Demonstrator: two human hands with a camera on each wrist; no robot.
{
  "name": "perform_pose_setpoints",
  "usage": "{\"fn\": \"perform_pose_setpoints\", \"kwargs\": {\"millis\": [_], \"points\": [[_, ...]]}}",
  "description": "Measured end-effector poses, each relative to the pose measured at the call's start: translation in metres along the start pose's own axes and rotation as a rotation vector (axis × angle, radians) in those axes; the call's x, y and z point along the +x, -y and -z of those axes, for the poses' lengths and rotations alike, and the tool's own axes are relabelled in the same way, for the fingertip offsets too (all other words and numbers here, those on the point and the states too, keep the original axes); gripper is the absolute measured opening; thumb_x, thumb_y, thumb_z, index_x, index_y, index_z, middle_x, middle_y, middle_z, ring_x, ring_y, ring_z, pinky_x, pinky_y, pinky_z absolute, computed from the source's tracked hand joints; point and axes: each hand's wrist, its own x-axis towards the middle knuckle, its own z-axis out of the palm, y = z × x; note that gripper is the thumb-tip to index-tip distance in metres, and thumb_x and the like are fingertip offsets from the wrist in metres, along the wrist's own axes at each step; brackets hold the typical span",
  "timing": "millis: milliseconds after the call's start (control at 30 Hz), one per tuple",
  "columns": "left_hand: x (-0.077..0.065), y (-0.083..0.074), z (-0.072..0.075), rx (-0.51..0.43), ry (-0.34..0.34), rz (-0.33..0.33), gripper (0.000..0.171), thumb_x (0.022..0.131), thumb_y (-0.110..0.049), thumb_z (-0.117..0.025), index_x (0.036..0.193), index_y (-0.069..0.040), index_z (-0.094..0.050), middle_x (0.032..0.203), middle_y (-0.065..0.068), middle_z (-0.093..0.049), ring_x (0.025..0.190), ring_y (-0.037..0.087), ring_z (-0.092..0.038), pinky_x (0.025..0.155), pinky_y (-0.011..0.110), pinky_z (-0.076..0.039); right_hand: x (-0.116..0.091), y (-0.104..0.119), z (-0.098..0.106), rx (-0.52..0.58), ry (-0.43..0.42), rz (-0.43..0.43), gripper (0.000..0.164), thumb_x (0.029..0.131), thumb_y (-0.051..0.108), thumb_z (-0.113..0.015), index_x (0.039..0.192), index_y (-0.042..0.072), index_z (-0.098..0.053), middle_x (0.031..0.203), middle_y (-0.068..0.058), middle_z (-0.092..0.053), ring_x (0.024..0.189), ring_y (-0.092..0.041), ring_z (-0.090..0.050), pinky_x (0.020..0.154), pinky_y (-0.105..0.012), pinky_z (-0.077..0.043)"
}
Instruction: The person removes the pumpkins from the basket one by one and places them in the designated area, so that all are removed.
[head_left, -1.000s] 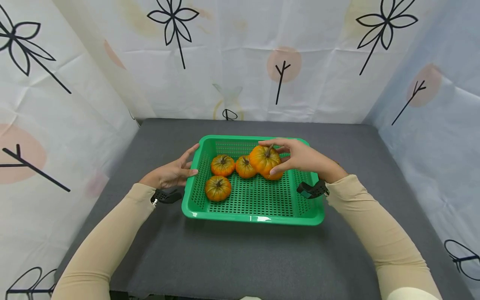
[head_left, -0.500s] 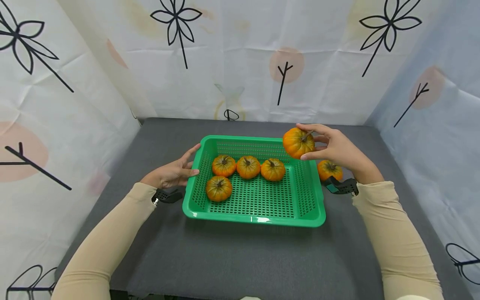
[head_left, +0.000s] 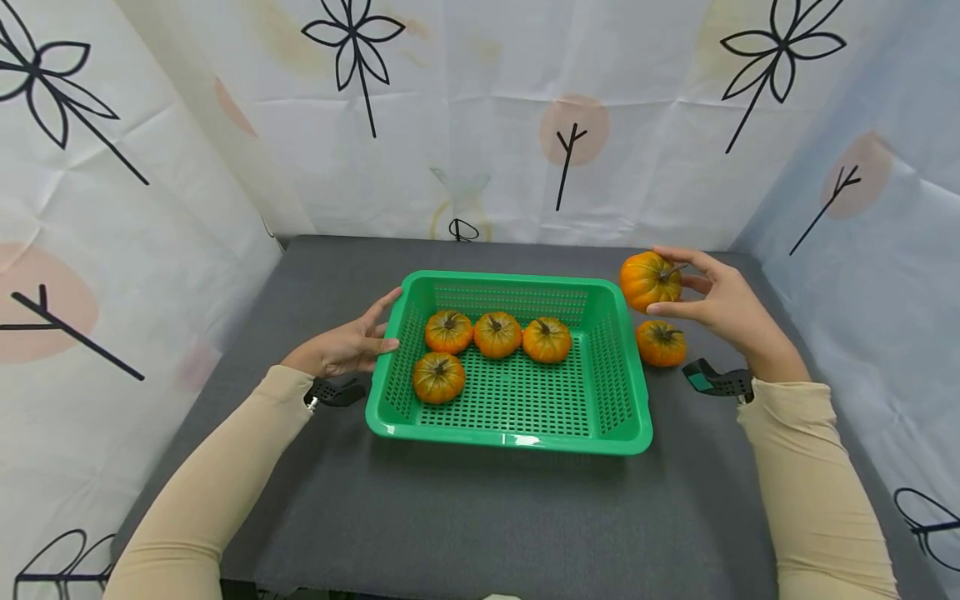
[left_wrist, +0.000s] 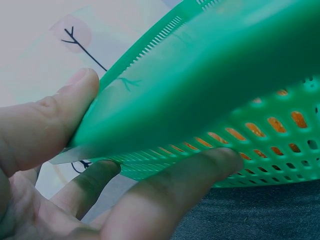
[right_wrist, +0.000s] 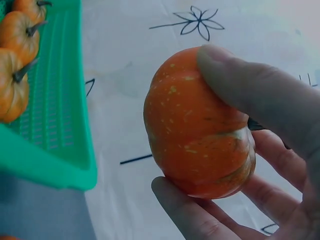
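Observation:
My right hand (head_left: 723,304) holds a small orange pumpkin (head_left: 649,282) between thumb and fingers, past the right end of a green plastic basket (head_left: 510,442). In the right wrist view the pumpkin (right_wrist: 195,125) shows its ribbed, speckled side, its stem mostly hidden by the hand. A second pumpkin (head_left: 661,343) lies on the table just outside the basket. Several more, among them a front-left pumpkin (head_left: 438,377), sit inside. My left hand (head_left: 341,346) grips the basket's left end; in the left wrist view its thumb (left_wrist: 55,112) is at the rim, fingers against the perforated outer wall.
A dark grey table (head_left: 480,517) carries the basket. White printed cloth (head_left: 465,108) hangs behind and along both sides. Each wrist wears a black strap, such as the right strap (head_left: 718,380).
My right hand has carried the pumpkin from above the basket to the right, past its rim, uncovering the pumpkin on the table. My left hand stays at the basket's left end.

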Motion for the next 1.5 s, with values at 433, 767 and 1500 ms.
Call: {"fn": "perform_pose_setpoints", "kwargs": {"millis": [433, 767, 1500], "points": [[-0.001, -0.001, -0.001, -0.010, -0.006, 0.007, 0.096, 0.098, -0.002, -0.053, 0.151, -0.050, 0.010, 0.162, 0.014, -0.009, 0.126, 0.040, -0.051, 0.094, 0.060, -0.049, -0.015, -0.042, 0.010, -0.002, -0.059, -0.079, 0.083, 0.083, 0.031, -0.078, 0.152, 0.023, -0.033, 0.160, -0.004, -0.021, 0.140, -0.043, -0.031, 0.104, -0.066, -0.034], [-0.002, -0.001, -0.002, -0.013, -0.004, 0.005, 0.095, 0.098, -0.001, -0.053, 0.151, -0.050, 0.010, 0.162, 0.015, -0.010, 0.126, 0.041, -0.051, 0.093, 0.060, -0.049, -0.025, -0.083, 0.012, -0.002, -0.147, -0.106, 0.085, 0.085, 0.028, -0.076, 0.152, 0.008, -0.029, 0.161, -0.008, -0.018, 0.142, -0.047, -0.021, 0.108, -0.064, -0.030], [-0.002, -0.003, -0.004, -0.009, -0.010, 0.010, 0.097, 0.097, 0.000, -0.054, 0.151, -0.050, 0.010, 0.163, 0.013, -0.008, 0.128, 0.043, -0.048, 0.094, 0.060, -0.048, -0.030, -0.146, 0.021, -0.020, -0.136, -0.340, 0.093, 0.085, 0.045, -0.072, 0.156, 0.015, -0.020, 0.159, -0.026, -0.003, 0.134, -0.055, -0.023, 0.104, -0.070, -0.027]]}}
